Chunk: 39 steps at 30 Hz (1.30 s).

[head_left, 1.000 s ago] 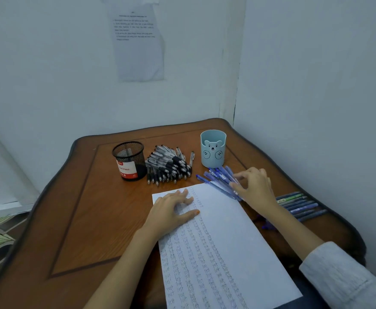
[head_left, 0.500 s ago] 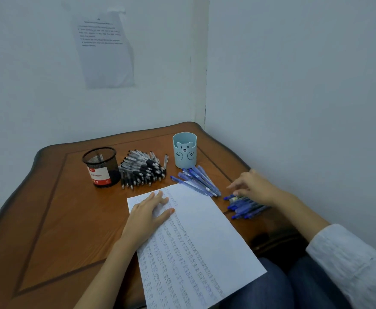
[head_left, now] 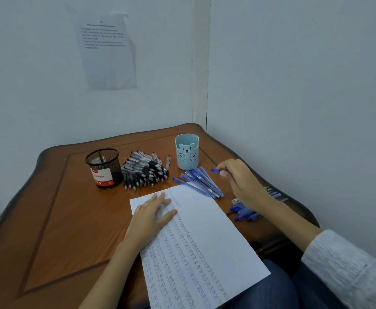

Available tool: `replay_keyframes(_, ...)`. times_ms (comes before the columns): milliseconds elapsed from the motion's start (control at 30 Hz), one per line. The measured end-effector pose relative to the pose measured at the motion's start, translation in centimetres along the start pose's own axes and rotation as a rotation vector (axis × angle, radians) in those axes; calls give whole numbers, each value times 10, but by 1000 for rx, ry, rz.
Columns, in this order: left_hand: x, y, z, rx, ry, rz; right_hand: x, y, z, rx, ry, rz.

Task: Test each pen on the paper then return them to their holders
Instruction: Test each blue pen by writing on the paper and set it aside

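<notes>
A white paper [head_left: 205, 237] covered with rows of pen marks lies on the wooden table [head_left: 66, 208]. My left hand [head_left: 153, 211] rests flat on its upper left corner. My right hand [head_left: 238, 177] pinches a blue pen [head_left: 215, 171] and holds it above the table, to the right of a fan of blue pens [head_left: 199, 182]. A light blue bear cup [head_left: 186, 151] stands behind that fan. A black mesh holder [head_left: 104, 168] stands at the left, with a pile of black pens [head_left: 144, 170] beside it. More blue pens [head_left: 247, 209] lie under my right forearm.
Two walls meet in a corner right behind the table, the right one close to my right arm. A printed sheet [head_left: 108, 51] is taped to the back wall. The paper's lower end hangs over the table's near edge above my lap.
My right hand has lifted from the blue pens at the right edge with one pen pinched in it and moved up toward the bear cup. The left hand stays on the paper.
</notes>
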<state>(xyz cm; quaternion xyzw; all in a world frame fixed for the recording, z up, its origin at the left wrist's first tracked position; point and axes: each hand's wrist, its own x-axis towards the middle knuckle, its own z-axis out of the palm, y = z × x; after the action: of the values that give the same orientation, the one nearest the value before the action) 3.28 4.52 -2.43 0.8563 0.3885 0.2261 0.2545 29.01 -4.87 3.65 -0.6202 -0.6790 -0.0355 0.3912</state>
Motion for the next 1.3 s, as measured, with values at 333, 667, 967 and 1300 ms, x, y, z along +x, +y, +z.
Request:
replay_keyframes(333, 1, -1, -3, 15, -13, -10, 35, -76, 12, 807, -114, 425)
replay_keyframes(667, 3, -5, -2, -8, 33, -5, 45, -54, 31, 1416, -213, 840)
replay_keyframes(967, 5, -8, -2, -37, 47, -29, 48, -36, 48, 1410, -173, 846)
replay_keyframes(1300, 4, -6, -2, -4, 47, -13, 40, -40, 85, 1325, -159, 926)
